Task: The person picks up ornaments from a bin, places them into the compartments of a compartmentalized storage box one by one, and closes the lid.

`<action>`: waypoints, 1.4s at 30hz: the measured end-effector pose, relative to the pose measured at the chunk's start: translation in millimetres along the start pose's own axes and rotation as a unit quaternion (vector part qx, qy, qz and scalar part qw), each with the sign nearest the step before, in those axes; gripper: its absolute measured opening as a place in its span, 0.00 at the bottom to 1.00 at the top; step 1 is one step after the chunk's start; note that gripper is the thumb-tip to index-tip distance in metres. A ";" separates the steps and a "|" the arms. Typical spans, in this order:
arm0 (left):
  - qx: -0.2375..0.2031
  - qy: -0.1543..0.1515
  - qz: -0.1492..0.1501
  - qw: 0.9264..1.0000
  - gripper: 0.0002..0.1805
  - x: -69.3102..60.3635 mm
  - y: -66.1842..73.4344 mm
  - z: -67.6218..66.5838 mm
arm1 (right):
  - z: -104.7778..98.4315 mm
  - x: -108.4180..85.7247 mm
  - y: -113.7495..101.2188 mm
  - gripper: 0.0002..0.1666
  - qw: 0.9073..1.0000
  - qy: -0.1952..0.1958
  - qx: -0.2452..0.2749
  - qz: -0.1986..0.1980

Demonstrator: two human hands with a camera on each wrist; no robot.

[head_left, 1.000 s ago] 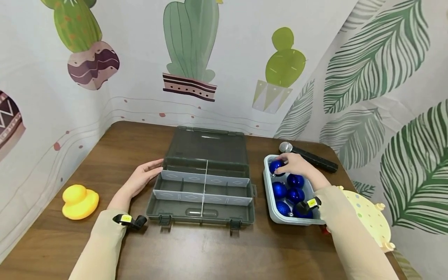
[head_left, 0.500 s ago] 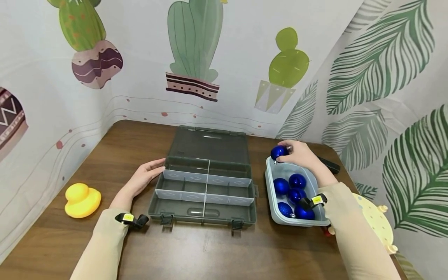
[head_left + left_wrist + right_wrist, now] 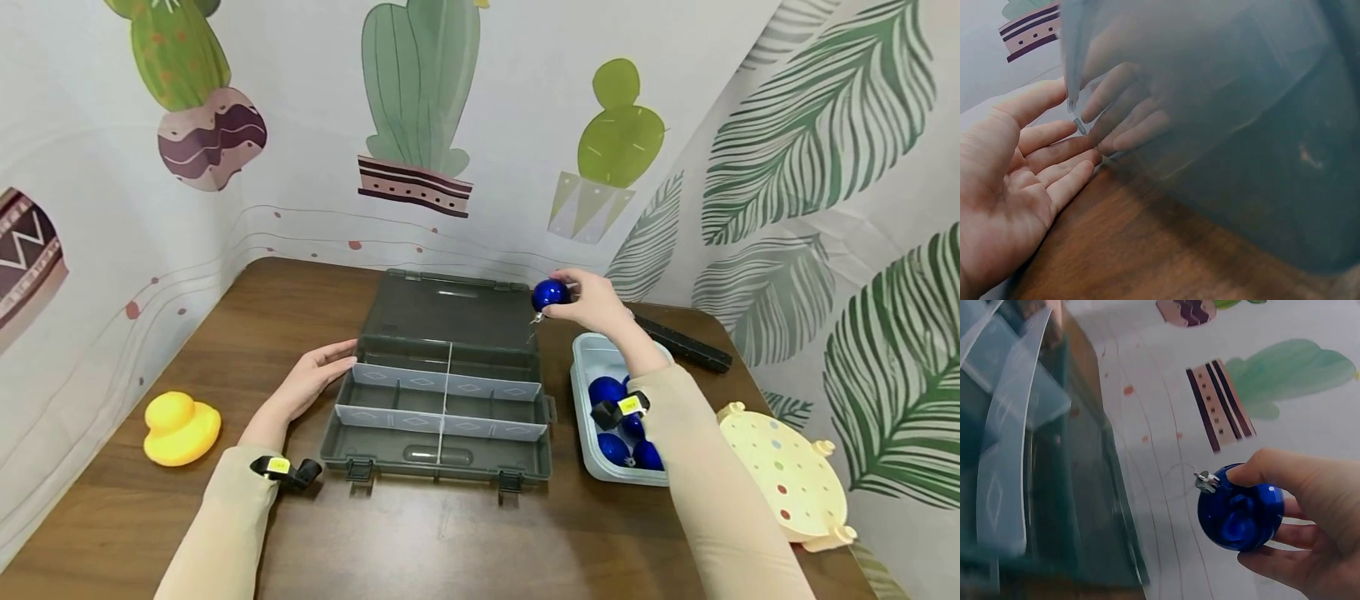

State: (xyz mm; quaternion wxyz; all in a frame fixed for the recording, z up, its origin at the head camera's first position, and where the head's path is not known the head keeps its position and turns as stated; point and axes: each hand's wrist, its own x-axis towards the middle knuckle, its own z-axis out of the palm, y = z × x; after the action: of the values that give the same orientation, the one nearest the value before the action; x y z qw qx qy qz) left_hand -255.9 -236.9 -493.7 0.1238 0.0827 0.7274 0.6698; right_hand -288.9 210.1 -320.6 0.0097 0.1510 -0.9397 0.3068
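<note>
While the left hand [image 3: 311, 381] rests relaxed, fingers nearly straight, at the ten-o'clock side of the translucent dark-grey plastic box [image 3: 483, 472], probably to steady it, the right hand [image 3: 597, 307] pinches a glossy blue spherical ornament [image 3: 551, 295] between thumb and fingers. Held in the air, the ornament sits between one and two o'clock from the box's middle in the head view. That fingertip grip likely suits its smooth, round surface and leaves the silver cap [image 3: 1207, 481] uncovered. Being a sphere, it has no long axis; the cap points towards seven o'clock in the head view and ten in the right wrist view. The box lies lengthwise from nine to three, its lid [image 3: 450, 315] folded back towards twelve, which exposes the compartments. A pale-blue rectangular plastic tub [image 3: 582, 417] at three o'clock keeps more blue balls [image 3: 606, 390] together.
</note>
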 end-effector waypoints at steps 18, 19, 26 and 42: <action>0.002 0.001 0.004 1.000 0.34 2.2 -2.4 0.9 | 90.3 36.7 -58.9 0.32 0.990 0.048 0.132 -0.017; 0.003 0.001 0.005 1.000 0.34 2.1 -2.5 1.0 | 95.8 36.9 -61.0 0.32 0.990 0.049 0.135 -0.016; 0.000 0.001 0.008 1.000 0.33 1.5 -2.7 2.0 | 129.4 35.4 -74.2 0.32 0.987 0.036 0.157 -0.012; -0.002 0.006 0.003 1.000 0.33 1.0 -2.8 0.6 | 166.1 34.1 -96.2 0.32 0.990 0.000 0.141 0.002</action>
State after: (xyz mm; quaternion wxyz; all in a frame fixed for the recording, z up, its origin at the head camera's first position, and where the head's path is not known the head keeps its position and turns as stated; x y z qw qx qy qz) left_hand -256.6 -236.4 -496.6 0.1181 0.0804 0.7264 0.6723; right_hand -281.3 30.7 -396.4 -0.0119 0.1489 -0.8875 0.4359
